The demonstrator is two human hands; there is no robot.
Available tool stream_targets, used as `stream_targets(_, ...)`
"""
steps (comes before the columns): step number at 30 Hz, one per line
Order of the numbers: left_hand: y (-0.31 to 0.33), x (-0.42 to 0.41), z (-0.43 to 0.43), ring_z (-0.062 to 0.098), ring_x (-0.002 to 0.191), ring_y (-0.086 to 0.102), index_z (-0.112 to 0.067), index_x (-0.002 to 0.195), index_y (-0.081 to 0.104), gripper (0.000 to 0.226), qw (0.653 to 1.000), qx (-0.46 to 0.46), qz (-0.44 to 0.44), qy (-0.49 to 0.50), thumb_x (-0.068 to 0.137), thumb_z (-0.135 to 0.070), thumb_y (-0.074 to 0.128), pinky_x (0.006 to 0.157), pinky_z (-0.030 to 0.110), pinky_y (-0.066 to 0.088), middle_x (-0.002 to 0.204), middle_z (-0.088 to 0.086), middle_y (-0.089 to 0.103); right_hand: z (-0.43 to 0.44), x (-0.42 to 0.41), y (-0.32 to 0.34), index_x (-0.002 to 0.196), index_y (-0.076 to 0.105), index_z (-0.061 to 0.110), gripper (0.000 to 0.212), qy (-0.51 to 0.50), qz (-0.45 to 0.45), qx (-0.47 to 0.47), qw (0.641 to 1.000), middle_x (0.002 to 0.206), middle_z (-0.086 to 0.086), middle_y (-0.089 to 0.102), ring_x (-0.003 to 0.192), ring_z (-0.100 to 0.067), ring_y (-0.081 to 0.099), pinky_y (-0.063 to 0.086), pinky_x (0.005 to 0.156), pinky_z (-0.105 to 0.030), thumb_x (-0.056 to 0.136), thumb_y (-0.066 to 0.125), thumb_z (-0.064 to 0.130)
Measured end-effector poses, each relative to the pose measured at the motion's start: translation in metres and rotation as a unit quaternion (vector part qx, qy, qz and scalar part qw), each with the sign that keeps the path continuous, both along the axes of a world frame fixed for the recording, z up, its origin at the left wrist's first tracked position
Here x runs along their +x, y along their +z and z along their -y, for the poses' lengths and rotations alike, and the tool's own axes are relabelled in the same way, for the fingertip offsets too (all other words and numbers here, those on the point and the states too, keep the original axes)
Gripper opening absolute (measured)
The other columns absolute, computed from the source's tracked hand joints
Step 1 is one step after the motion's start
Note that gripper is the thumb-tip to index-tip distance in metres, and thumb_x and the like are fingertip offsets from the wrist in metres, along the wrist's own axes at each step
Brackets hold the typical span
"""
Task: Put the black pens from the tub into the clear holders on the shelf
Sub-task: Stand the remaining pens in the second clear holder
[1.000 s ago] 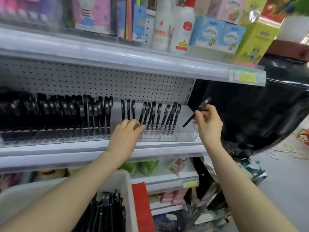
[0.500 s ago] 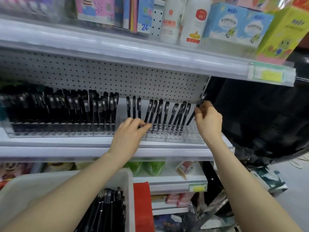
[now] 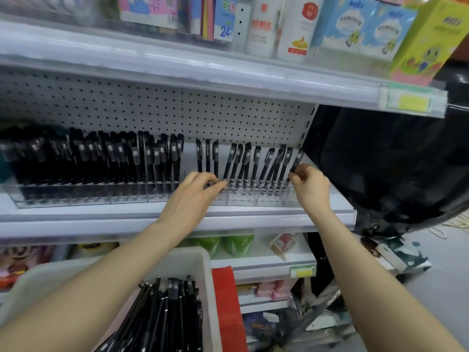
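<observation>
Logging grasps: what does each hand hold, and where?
Right hand pinches a black pen at mid-barrel. Left hand: cannot be told.

Both arms stretched far forward, left hand [image 3: 195, 191] held palm down with fingers curled, right hand [image 3: 308, 186] pinched shut, fingertips upward

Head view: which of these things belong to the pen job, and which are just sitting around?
Job:
- right hand holding black pen
- left hand at the clear holders
- tub of pens

Bystanders:
- white bottles
- blue cartons
- green packs
- red box
</observation>
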State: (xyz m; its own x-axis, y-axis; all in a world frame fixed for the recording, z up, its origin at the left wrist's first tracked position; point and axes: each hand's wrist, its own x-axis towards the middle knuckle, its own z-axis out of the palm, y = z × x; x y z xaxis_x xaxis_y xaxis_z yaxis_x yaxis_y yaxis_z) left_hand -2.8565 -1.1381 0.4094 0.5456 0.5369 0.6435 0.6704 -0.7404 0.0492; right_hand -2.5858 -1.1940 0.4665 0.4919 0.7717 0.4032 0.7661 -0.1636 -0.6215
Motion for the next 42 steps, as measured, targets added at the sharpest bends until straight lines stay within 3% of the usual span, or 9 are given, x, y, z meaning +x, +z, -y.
stream_targets(5, -0.002, -0.009, -0.002, 0.029, 0.109, 0.045, -0.015, 0.138, 0.056, 0.077, 1.0, 0.004, -0.011, -0.025, 0.071, 0.021, 0.068, 0.082, 0.038, 0.049, 0.123, 0.012, 0.058, 0.02, -0.029, -0.009, 0.134, 0.047, 0.01, 0.043, -0.027, 0.006, 0.059, 0.998, 0.106, -0.002, 0.056, 0.097, -0.02, 0.056, 0.047, 0.084, -0.033, 0.094, 0.061, 0.014)
stream_targets(11, -0.001, -0.015, -0.006, 0.027, 0.114, 0.038, -0.02, 0.144, 0.049, 0.076, 0.997, -0.042, 0.001, -0.06, 0.079, 0.018, 0.058, 0.09, 0.029, 0.034, 0.128, 0.012, 0.054, 0.07, -0.117, -0.047, 0.111, 0.057, 0.015, 0.019, 0.015, 0.032, 0.102, 0.994, 0.099, 0.001, 0.059, 0.088, -0.014, 0.056, 0.048, 0.076, -0.029, 0.092, 0.059, 0.011)
stream_targets(14, -0.005, -0.016, -0.011, 0.023, 0.12, 0.035, -0.026, 0.148, 0.044, 0.059, 0.994, -0.087, 0.006, -0.068, 0.092, -0.008, 0.036, 0.091, 0.025, 0.028, 0.134, 0.008, 0.047, 0.09, -0.167, -0.075, 0.097, 0.065, 0.015, 0.009, 0.069, 0.024, 0.029, 0.997, 0.089, 0.001, 0.066, 0.078, -0.014, 0.06, 0.046, 0.069, -0.03, 0.09, 0.06, 0.01)
stream_targets(18, -0.01, -0.016, -0.014, 0.028, 0.12, 0.037, -0.023, 0.149, 0.041, 0.08, 0.995, -0.057, 0.004, -0.082, 0.081, 0.018, 0.052, 0.096, 0.03, 0.032, 0.133, 0.008, 0.047, 0.102, -0.22, -0.111, 0.085, 0.065, 0.017, 0.006, 0.133, 0.079, -0.121, 0.981, 0.079, -0.005, 0.069, 0.077, -0.028, 0.063, 0.043, 0.066, -0.036, 0.088, 0.06, 0.016)
stream_targets(23, -0.007, -0.018, -0.01, 0.026, 0.126, 0.035, -0.023, 0.152, 0.035, 0.088, 0.994, -0.069, 0.002, -0.091, 0.078, 0.022, 0.053, 0.101, 0.032, 0.038, 0.138, 0.006, 0.042, 0.106, -0.256, -0.134, 0.098, 0.064, 0.006, 0.029, 0.131, 0.15, -0.337, 0.92, 0.098, -0.017, 0.068, 0.093, -0.033, 0.064, 0.046, 0.074, -0.035, 0.091, 0.063, 0.035)
stream_targets(29, -0.006, -0.021, -0.01, 0.026, 0.125, 0.035, -0.024, 0.153, 0.032, 0.086, 0.989, -0.102, 0.002, -0.104, 0.08, 0.018, 0.053, 0.102, 0.031, 0.037, 0.139, 0.007, 0.039, 0.099, -0.26, -0.144, 0.087, 0.063, 0.009, 0.026, 0.09, 0.083, -0.405, 0.906, 0.09, -0.014, 0.069, 0.088, -0.032, 0.067, 0.043, 0.067, -0.03, 0.087, 0.067, 0.035)
stream_targets(36, -0.002, -0.025, -0.008, 0.027, 0.122, 0.037, -0.019, 0.153, 0.033, 0.087, 0.991, -0.074, -0.015, -0.109, 0.078, 0.02, 0.054, 0.101, 0.032, 0.037, 0.137, 0.009, 0.043, 0.102, -0.262, -0.131, 0.084, 0.06, 0.009, 0.018, 0.06, 0.024, -0.367, 0.928, 0.079, -0.01, 0.065, 0.071, -0.024, 0.058, 0.048, 0.063, -0.028, 0.081, 0.064, 0.025)
stream_targets(40, -0.001, -0.031, -0.01, 0.028, 0.12, 0.037, -0.019, 0.153, 0.032, 0.084, 0.993, -0.069, -0.027, -0.097, 0.08, 0.016, 0.054, 0.099, 0.033, 0.036, 0.137, 0.008, 0.043, 0.104, -0.263, -0.114, 0.099, 0.063, 0.013, 0.02, 0.064, -0.057, -0.292, 0.953, 0.088, -0.007, 0.069, 0.079, -0.026, 0.063, 0.055, 0.071, -0.036, 0.08, 0.063, 0.02)
stream_targets(42, 0.001, -0.035, -0.01, 0.029, 0.118, 0.038, -0.018, 0.152, 0.035, 0.083, 0.994, -0.058, -0.032, -0.09, 0.079, 0.017, 0.054, 0.098, 0.035, 0.036, 0.135, 0.009, 0.045, 0.103, -0.26, -0.102, 0.098, 0.064, 0.016, 0.019, 0.061, -0.057, -0.259, 0.962, 0.086, -0.004, 0.07, 0.081, -0.025, 0.064, 0.053, 0.074, -0.032, 0.08, 0.062, 0.019)
